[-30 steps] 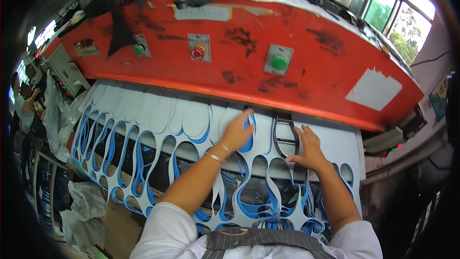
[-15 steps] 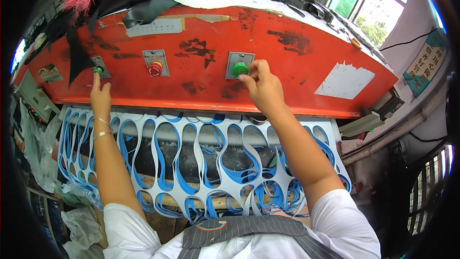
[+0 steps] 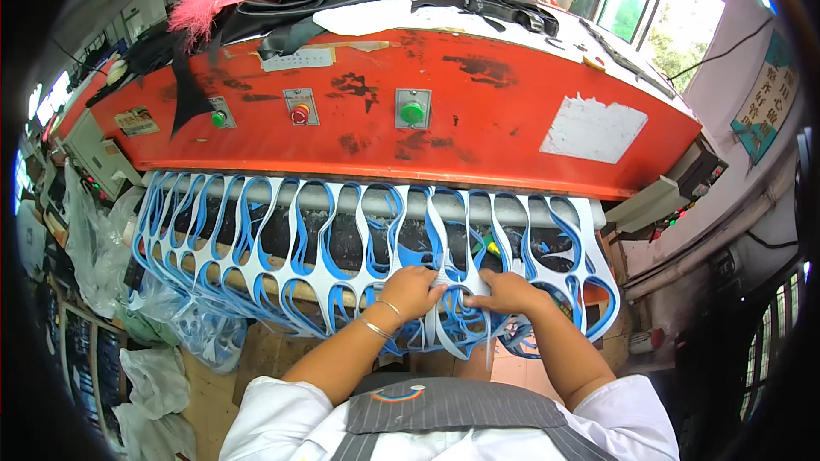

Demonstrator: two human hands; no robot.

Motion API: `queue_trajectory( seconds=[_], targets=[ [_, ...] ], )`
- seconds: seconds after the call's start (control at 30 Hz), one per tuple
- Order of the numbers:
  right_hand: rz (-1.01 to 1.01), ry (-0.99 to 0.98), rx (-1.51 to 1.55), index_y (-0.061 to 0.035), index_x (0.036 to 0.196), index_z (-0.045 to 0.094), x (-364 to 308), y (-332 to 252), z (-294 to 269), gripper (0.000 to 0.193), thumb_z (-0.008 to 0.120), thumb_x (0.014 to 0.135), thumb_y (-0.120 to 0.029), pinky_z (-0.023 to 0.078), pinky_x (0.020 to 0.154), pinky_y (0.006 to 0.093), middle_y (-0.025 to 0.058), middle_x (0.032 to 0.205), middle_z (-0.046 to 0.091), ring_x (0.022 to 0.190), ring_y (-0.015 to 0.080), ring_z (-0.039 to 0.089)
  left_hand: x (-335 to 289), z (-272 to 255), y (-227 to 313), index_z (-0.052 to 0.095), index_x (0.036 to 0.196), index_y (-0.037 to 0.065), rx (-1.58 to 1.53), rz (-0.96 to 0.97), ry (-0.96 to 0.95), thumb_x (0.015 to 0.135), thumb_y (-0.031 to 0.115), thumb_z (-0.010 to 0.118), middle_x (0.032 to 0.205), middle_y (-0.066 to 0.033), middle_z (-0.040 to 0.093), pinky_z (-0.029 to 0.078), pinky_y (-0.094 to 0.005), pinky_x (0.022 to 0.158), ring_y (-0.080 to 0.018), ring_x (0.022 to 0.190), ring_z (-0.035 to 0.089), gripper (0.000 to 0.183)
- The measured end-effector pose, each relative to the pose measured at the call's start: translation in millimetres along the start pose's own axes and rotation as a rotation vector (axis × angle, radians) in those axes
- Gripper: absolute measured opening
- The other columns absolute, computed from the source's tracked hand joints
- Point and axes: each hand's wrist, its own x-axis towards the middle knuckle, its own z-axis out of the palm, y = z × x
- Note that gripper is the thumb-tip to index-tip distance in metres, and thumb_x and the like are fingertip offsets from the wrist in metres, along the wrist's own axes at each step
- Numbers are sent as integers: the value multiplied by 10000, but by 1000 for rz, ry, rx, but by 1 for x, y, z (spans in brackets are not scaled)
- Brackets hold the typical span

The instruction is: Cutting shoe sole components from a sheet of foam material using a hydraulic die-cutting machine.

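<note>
A white and blue foam sheet (image 3: 299,239), cut full of shoe-sole shaped holes, hangs from under the red press machine (image 3: 478,119) toward me. My left hand (image 3: 410,290) grips its near edge, fingers curled into the webbing. My right hand (image 3: 504,290) holds the same edge just to the right, almost touching the left hand. Both forearms come up from the lower edge. Under the sheet a dark cutting bed shows through the holes.
The red machine front carries a green button (image 3: 412,112), a red button (image 3: 300,112) and another green button (image 3: 219,119). Black and pink material (image 3: 256,0) lies piled on top. Plastic bags (image 3: 94,248) hang at the left. Windows are at the upper right.
Half a second ago my hands were up on the two green buttons. Both have dropped to the near edge of the sheet and closed on it.
</note>
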Motion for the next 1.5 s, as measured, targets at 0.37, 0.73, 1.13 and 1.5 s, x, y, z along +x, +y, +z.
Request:
queue_trajectory(
  seconds=[0.37, 0.73, 1.13, 1.5],
  targets=[
    [-53, 283, -120, 95, 1027, 592, 7, -10, 19, 829, 560, 782, -696, 486, 838, 464, 285, 885, 664, 860, 438, 638, -8, 30, 10, 646, 668, 38, 216, -122, 264, 840, 344, 600, 721, -157, 634, 469, -478, 691, -359, 733, 599, 354],
    [-379, 197, 18, -39, 1131, 633, 76, 8, -114, 472, 657, 835, -407, 494, 841, 431, 182, 1094, 653, 1009, 358, 618, 69, -57, 14, 670, 648, 56, -43, -336, -97, 829, 515, 622, 651, -146, 633, 439, -409, 535, -345, 567, 580, 495],
    [-689, 384, 76, -102, 847, 638, 187, 95, -30, 139, 722, 771, -183, 511, 666, 378, 60, 887, 597, 800, 288, 624, 156, 60, -81, 625, 868, 156, 45, 71, -62, 806, 302, 692, 891, -25, 579, 501, -384, 665, -246, 838, 621, 173],
    [-639, 329, 179, -53, 827, 673, 171, 98, -35, 94, 718, 756, -95, 492, 716, 356, 89, 824, 606, 783, 280, 607, 156, 81, -71, 627, 806, 148, -132, 136, 123, 755, 271, 721, 889, -36, 553, 389, -396, 806, -258, 896, 542, 162]
  ],
)
